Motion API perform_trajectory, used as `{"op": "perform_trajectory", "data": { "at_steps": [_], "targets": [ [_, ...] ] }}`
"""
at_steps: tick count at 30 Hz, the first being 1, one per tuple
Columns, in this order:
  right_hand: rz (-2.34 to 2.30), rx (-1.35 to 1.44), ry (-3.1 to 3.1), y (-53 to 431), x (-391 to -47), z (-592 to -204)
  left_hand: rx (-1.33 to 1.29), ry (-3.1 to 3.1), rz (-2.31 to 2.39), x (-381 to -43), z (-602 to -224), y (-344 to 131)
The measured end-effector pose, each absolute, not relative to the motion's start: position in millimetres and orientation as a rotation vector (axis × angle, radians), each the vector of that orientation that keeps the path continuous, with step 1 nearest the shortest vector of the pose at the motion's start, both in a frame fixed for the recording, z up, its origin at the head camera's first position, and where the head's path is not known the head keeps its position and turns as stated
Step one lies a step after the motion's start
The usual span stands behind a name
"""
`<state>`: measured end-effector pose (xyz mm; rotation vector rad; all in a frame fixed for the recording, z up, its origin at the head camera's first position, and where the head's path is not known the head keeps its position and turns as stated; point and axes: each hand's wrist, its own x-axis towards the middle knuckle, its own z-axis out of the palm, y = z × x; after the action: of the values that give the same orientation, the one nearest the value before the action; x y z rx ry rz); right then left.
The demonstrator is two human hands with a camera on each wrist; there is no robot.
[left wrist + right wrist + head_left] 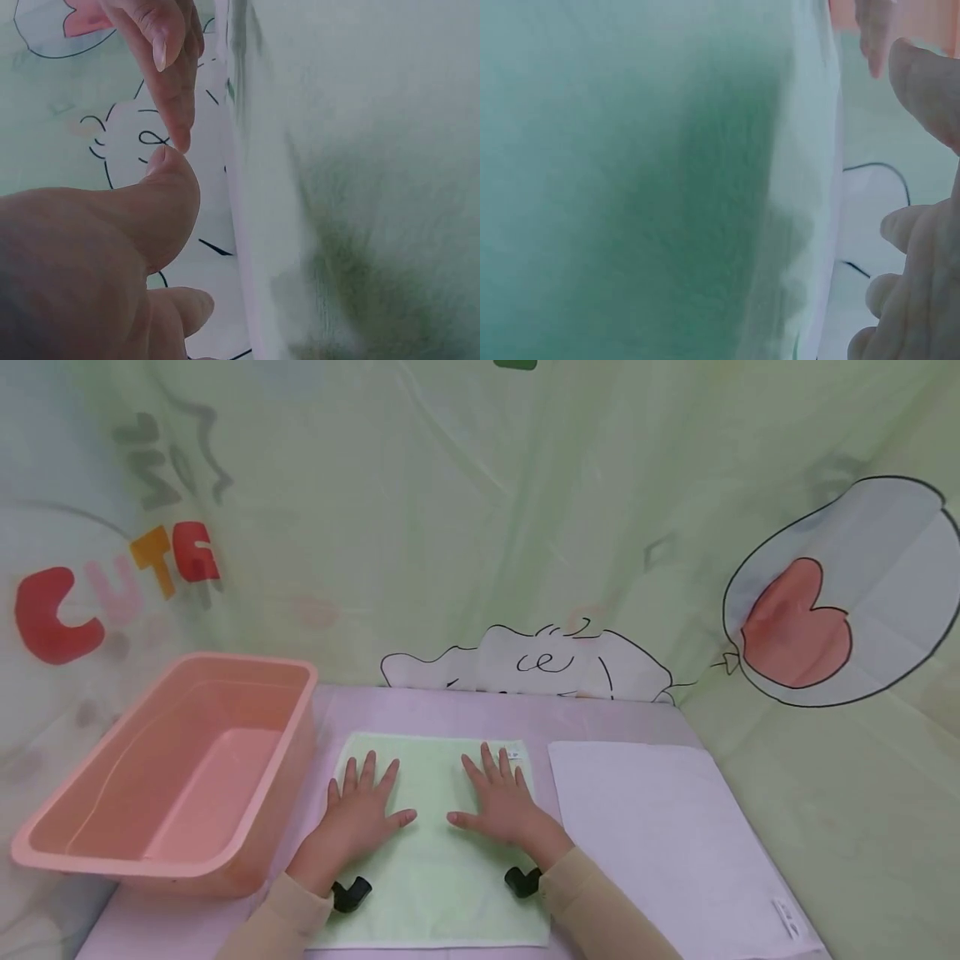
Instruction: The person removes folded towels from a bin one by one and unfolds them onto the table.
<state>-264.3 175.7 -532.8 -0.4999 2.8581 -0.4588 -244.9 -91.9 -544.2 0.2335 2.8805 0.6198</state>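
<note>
A light green towel (438,885) lies spread flat on the pink-covered table, with a small white label at its far right corner. Over its left part is my left hand (358,818), palm down, fingers straight and spread. My right hand (506,810) mirrors it over the right part, thumbs pointing toward each other. Both wrist views show the hands casting shadows on the towel and appearing slightly above it. In the left wrist view, the left thumb (169,202) stands out from the palm. Neither hand holds anything.
A pink plastic basin (135,867) stands left of the towel, nothing visible inside. To the right lies a flat white cloth (645,835) with a label near its front corner. A printed curtain (450,527) encloses the back and sides. Black wrist cameras sit under both wrists.
</note>
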Motion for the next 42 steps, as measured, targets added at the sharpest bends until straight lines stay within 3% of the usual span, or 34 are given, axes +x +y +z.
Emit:
{"op": "perform_trajectory", "data": {
  "at_steps": [18, 42],
  "targets": [
    [-0.509, -0.578, 2.742, 186, -178, -551, 0.253, 2.903, 0.638, -173, -558, -84],
    [-0.364, -0.619, 2.753, 190, -161, -556, 0.320, 2.768, 0.647, -150, -575, -103]
  ]
}}
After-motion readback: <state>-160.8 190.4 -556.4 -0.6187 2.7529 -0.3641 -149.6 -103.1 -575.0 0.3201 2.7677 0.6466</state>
